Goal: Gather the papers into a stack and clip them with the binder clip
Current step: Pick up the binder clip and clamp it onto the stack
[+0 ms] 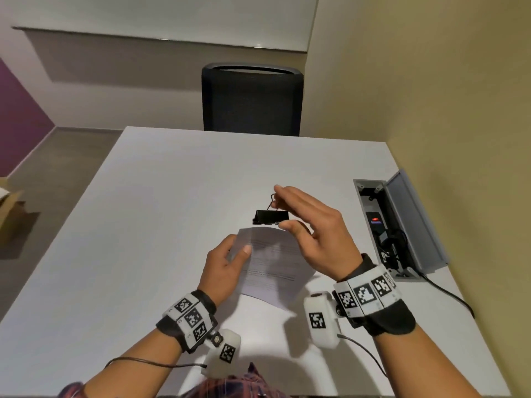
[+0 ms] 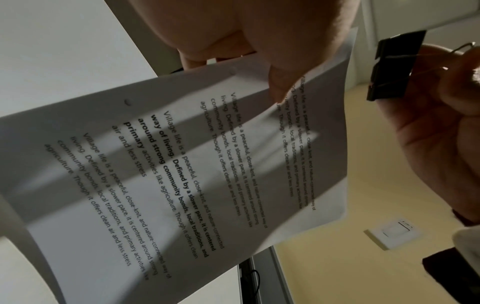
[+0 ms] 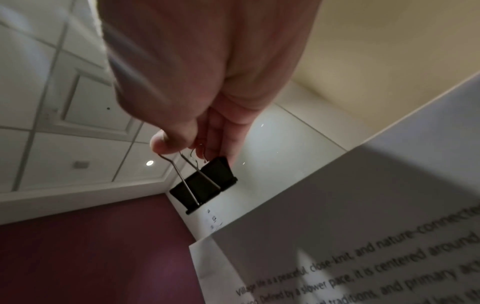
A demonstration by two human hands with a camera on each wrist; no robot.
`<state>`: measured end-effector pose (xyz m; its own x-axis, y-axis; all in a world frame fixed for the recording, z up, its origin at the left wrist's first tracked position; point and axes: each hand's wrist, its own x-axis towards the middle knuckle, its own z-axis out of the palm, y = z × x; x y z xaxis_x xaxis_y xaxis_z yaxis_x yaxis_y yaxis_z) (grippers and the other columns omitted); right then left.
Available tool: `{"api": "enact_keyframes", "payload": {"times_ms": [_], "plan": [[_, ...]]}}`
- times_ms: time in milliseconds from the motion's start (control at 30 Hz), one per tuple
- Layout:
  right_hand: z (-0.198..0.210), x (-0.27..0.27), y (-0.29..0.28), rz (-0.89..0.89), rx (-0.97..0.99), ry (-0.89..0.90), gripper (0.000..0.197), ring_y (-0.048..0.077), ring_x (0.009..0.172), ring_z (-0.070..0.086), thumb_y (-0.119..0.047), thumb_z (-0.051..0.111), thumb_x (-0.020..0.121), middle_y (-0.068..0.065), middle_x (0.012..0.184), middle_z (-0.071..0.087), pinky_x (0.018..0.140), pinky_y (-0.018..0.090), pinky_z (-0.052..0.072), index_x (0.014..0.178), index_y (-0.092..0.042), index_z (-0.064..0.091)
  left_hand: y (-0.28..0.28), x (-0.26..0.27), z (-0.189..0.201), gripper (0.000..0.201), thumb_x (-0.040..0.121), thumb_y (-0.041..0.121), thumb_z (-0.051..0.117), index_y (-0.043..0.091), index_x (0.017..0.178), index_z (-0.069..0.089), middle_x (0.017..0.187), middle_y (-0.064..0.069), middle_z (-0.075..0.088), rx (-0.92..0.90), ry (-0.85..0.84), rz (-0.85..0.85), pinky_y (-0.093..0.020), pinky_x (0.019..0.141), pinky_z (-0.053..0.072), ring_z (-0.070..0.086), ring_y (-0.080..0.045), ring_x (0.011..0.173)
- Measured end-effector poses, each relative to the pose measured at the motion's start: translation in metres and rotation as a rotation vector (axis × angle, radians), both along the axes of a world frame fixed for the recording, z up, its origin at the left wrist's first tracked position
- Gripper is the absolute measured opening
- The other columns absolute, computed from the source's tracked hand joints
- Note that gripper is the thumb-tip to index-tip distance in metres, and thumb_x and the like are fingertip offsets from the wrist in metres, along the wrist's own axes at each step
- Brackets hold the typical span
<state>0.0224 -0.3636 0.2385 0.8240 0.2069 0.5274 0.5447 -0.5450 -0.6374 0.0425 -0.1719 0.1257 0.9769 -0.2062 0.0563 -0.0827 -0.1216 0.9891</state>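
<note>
Left hand (image 1: 227, 261) pinches the stack of white printed paper sheets (image 1: 273, 264) at its left edge, lifted off the white table (image 1: 172, 196) so the far edge stays exposed. Right hand (image 1: 313, 228) pinches the wire handles of the black metal binder clip (image 1: 270, 217), just beyond that far edge, mouth facing it, likely for clipping.

A white table (image 1: 178, 196) filled the lower view. At 12 o'clock beyond its far edge stood a black chair (image 1: 252, 100). At 3 o'clock an open grey cable box (image 1: 402, 222) was set in the tabletop. The wall (image 1: 416, 81) at 2 o'clock was beige; a purple wall (image 1: 20, 122) lay at 9 o'clock, above grey floor (image 1: 57, 150).
</note>
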Motion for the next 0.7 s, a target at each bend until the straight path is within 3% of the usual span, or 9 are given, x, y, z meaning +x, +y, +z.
{"api": "enact_keyframes", "payload": {"times_ms": [100,233,433,567,700], "plan": [[-0.003,0.005,0.003,0.019,-0.044,-0.004,0.041,0.019,0.113,0.063,-0.005,0.061,0.09,0.01,0.119,0.067,0.103,0.026,0.046,0.13,0.002,0.056,0.008,0.003,-0.001,0.019,0.09,0.033,0.057,0.025,0.105,0.065,0.104,0.008,0.072,0.015,-0.011,0.027,-0.038,0.089,0.052,0.066,-0.014,0.1],[-0.004,0.011,0.005,0.047,-0.058,-0.016,0.036,0.015,0.107,0.064,-0.001,0.06,0.089,0.01,0.115,0.068,0.096,0.019,0.047,0.126,0.001,0.061,0.016,0.009,-0.002,0.036,0.086,0.045,0.055,0.014,0.103,0.063,0.1,-0.009,0.07,0.059,-0.057,0.062,-0.051,0.089,0.05,0.063,-0.029,0.097],[0.001,0.017,0.013,0.025,-0.073,-0.058,0.038,0.005,0.108,0.058,0.002,0.066,0.085,0.012,0.115,0.068,0.099,0.006,0.037,0.123,0.001,0.062,0.018,0.013,0.005,0.029,0.087,0.042,0.055,0.018,0.101,0.063,0.095,-0.001,0.071,0.068,-0.078,0.058,-0.04,0.083,0.052,0.065,-0.023,0.092],[-0.001,0.015,0.018,0.026,-0.003,-0.042,0.034,0.008,0.103,0.064,-0.001,0.063,0.087,0.008,0.111,0.069,0.095,0.011,0.043,0.121,-0.001,0.065,0.017,0.013,0.004,0.013,0.089,0.03,0.055,0.023,0.097,0.062,0.091,0.007,0.068,0.097,-0.091,0.063,-0.028,0.074,0.048,0.061,-0.011,0.081],[-0.002,0.011,0.021,0.009,0.084,-0.012,0.031,0.014,0.097,0.067,-0.001,0.061,0.089,0.004,0.104,0.069,0.09,0.019,0.049,0.119,-0.002,0.066,0.019,0.008,0.003,0.031,0.087,0.041,0.055,0.015,0.101,0.063,0.094,-0.003,0.072,0.068,-0.065,0.077,-0.038,0.08,0.052,0.065,-0.024,0.09]]}}
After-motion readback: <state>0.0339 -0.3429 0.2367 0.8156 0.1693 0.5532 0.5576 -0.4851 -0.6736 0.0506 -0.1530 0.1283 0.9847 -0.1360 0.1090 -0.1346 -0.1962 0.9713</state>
